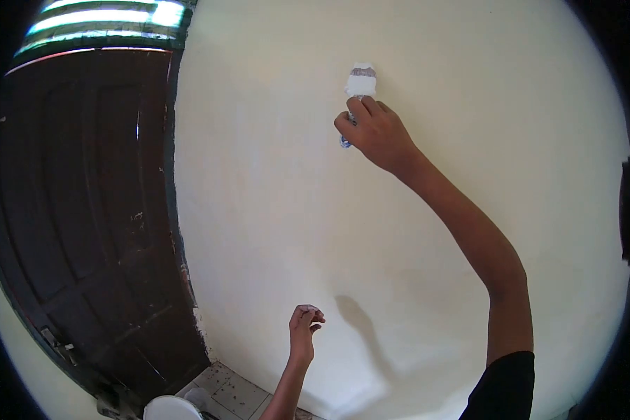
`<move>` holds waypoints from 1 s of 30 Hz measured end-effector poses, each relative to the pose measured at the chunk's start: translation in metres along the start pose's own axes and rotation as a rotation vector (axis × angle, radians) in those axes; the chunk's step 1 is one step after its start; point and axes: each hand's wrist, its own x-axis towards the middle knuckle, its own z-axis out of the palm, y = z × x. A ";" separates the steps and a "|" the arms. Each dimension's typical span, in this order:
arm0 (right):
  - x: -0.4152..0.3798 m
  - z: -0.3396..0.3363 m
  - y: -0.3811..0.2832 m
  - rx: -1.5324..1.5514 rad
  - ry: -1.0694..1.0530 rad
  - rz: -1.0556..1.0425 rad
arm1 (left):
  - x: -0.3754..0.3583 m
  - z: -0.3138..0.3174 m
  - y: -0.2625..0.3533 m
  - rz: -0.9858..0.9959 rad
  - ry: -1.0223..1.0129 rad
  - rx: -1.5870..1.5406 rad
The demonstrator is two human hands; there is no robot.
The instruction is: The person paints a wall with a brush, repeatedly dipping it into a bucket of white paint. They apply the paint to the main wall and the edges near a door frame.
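Note:
My right hand (376, 134) is raised high against a cream-white wall (427, 231) and grips the handle of a paint brush (360, 82). The brush's white-coated bristles press on the wall above my fingers. My left hand (305, 329) hangs lower, near the wall, with fingers loosely curled and nothing in them. My right arm in a black sleeve reaches up from the bottom right.
A dark brown wooden door (84, 231) in a dark frame stands to the left of the wall, with a barred vent (105, 21) above it. A white round bucket (171, 408) sits on the tiled floor (234, 392) at the bottom.

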 end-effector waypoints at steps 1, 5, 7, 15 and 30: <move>0.002 0.003 -0.001 0.011 -0.001 0.001 | 0.001 -0.003 0.002 0.020 -0.023 -0.003; 0.008 0.011 0.002 -0.018 -0.056 0.039 | 0.008 -0.013 0.005 0.017 -0.044 0.006; 0.007 0.012 0.006 0.008 -0.100 0.053 | 0.007 -0.013 0.005 -0.012 -0.023 -0.005; -0.048 -0.027 -0.084 0.289 -0.328 -0.111 | 0.000 -0.019 0.007 0.009 0.039 -0.008; -0.045 -0.010 -0.051 0.928 -0.482 0.353 | 0.006 -0.030 -0.020 -0.063 0.075 -0.010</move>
